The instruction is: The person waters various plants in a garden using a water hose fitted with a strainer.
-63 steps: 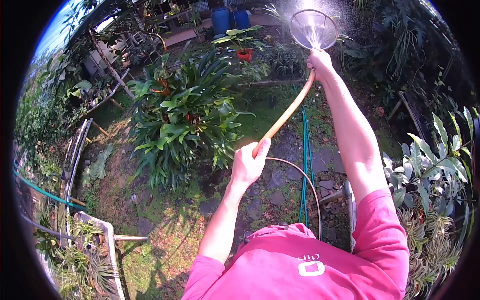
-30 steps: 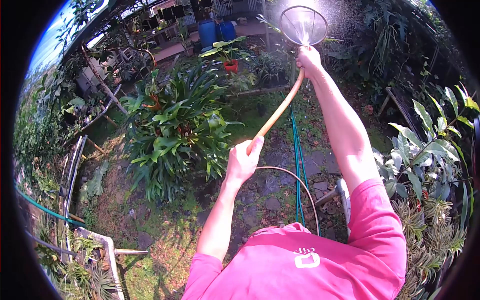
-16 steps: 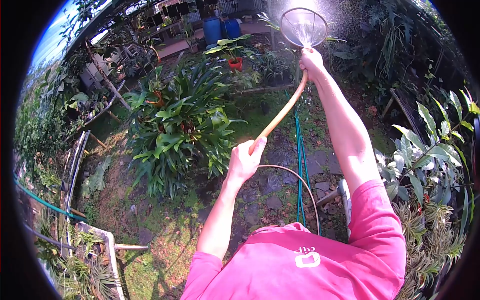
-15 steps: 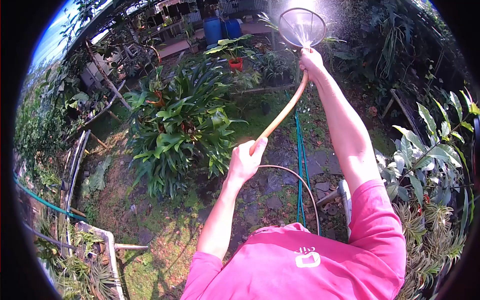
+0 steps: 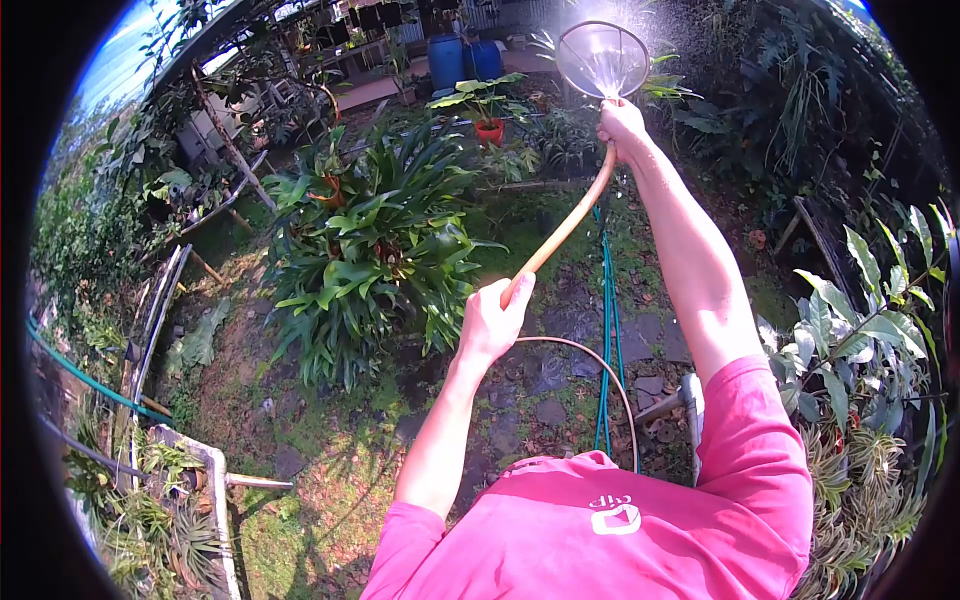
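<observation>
An orange-tan garden hose [image 5: 568,226] runs up from my left hand [image 5: 493,320] to my right hand [image 5: 622,128]. The left hand is closed round the lower part of the hose, thumb lying along it. With the arm stretched far forward, my right hand grips the hose near its outlet. Just beyond that hand is a round dark-rimmed hoop [image 5: 603,60], and water sprays through it and away as fine mist. How the hoop joins the hose is hidden by the hand. A thin tan stretch of hose curves down behind my left hand toward my shirt.
A large strap-leaved plant [image 5: 380,265] stands left of the hose. Green hoses [image 5: 607,330] lie along the stone-and-moss ground. Further back are a red pot [image 5: 489,131] and blue barrels [image 5: 446,65]. A leafy shrub [image 5: 850,310] and a pale pipe [image 5: 692,410] flank my right side.
The background has shifted slightly to the right in view. Both hands keep their hold on the hose, and water is still spraying through the hoop.
</observation>
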